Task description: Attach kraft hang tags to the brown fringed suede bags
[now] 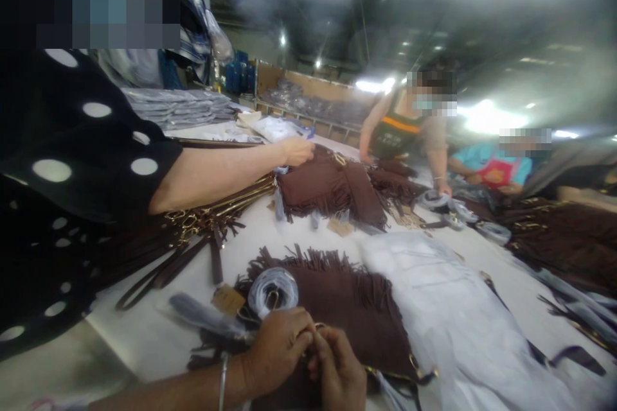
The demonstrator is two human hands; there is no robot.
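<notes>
Down low, the left hand (277,350) and right hand (337,369) pinch closed together on small metal hardware at the near edge of the brown fringed bag (347,308), lying on the counter (144,334).

the fringed bag (347,308) is dark brown. the table (144,334) is white. a sleeve (87,148) is black with white dots. the straps (193,231) are brown with gold clips.
</notes>
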